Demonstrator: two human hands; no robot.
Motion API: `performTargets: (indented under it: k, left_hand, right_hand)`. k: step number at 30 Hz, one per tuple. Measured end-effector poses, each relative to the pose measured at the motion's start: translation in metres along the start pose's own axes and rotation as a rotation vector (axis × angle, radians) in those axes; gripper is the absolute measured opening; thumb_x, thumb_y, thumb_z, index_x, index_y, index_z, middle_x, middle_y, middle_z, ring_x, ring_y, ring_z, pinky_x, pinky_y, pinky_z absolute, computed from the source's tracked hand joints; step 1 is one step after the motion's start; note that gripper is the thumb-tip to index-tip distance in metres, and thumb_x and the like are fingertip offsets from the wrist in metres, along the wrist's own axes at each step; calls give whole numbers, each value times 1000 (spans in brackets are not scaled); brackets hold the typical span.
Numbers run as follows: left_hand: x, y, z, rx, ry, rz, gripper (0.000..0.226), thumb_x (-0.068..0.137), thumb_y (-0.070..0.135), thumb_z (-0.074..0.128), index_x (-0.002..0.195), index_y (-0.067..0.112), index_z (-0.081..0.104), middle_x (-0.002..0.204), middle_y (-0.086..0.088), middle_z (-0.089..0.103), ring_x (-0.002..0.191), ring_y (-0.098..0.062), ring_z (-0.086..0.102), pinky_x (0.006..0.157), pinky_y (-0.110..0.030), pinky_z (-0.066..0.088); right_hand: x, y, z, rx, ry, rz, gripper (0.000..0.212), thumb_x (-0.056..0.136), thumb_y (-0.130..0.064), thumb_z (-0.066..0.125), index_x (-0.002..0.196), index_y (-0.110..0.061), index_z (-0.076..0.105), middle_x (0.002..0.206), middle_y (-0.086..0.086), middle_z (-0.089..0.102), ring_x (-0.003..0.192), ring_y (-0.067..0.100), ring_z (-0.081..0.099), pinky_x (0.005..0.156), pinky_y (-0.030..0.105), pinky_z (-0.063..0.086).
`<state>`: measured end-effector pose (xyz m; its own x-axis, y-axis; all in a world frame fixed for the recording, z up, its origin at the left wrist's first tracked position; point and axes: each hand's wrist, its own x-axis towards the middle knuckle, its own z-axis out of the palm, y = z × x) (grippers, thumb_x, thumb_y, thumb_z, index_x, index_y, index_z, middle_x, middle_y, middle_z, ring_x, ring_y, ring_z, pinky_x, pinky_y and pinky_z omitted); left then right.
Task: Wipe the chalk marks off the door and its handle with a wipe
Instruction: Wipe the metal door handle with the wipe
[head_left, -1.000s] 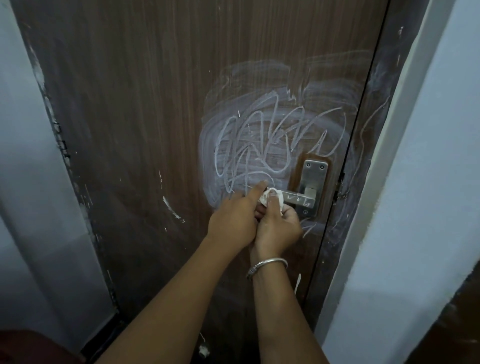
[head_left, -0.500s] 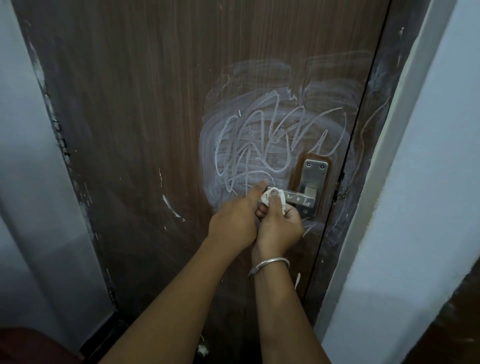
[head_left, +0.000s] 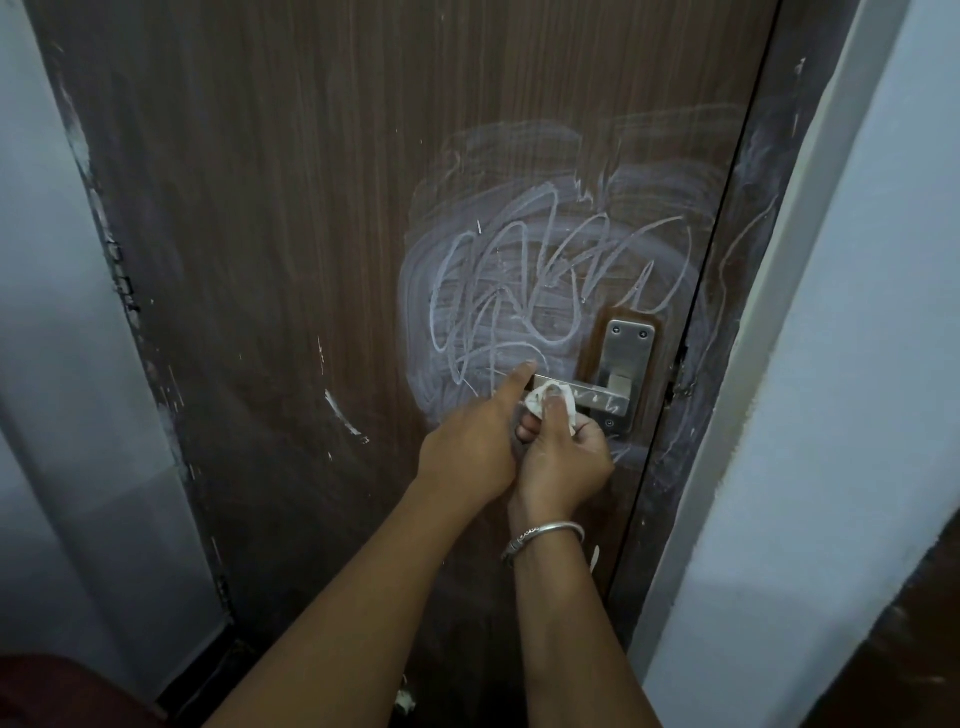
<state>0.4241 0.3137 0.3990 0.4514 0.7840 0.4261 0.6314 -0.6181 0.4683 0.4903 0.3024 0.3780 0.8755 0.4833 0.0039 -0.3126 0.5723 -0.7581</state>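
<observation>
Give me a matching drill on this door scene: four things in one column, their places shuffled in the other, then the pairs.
Things
1. wipe
2. lever handle
3. chalk scribble
4. silver bangle

Places
A. on the door panel, above the lever handle
B. round the right wrist
C. pinched in the right hand
D. sticking out from the steel plate

Pairs: 1-C, 2-D, 3-A, 4-B

Brown wood-grain door (head_left: 311, 260), white chalk scribbles (head_left: 519, 291), silver handle (head_left: 597, 397).
</observation>
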Motion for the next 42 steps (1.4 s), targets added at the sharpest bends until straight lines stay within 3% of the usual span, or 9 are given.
performTargets:
  k: [3,13,28,42]
  left_hand:
    - [0,0,1,-4,-1,0,73,86,26,50,137,52,5,93,-2,61,86,-23,60,66,-37,47]
    - [0,-2,5,18,8,-1,79,85,26,53,136,53,-1,77,6,55,65,-12,49,55,-29,35]
    - [-2,-1,5,33,0,-28,84,85,21,55,135,53,-3,77,3,57,66,-16,55,57,-33,42]
    - [-3,-1,8,48,-8,-40,90,83,16,57,137,51,-5,67,5,52,57,-10,50,54,-31,40]
  right_hand:
    - [3,-2,2,-21,6,-31,20,80,-20,72,73,-4,63,48,1,63,41,8,55,41,19,45]
    - [4,-1,-4,-14,17,-28,18,81,-18,72,71,-5,62,51,3,63,41,11,55,42,22,45]
    - [7,-16,-3,25,19,-47,18,81,-16,71,67,-8,61,43,-1,60,35,6,51,37,15,40]
    - [8,-15,-11,19,36,-46,17,81,-14,70,68,-8,61,45,-1,62,38,6,54,38,16,42]
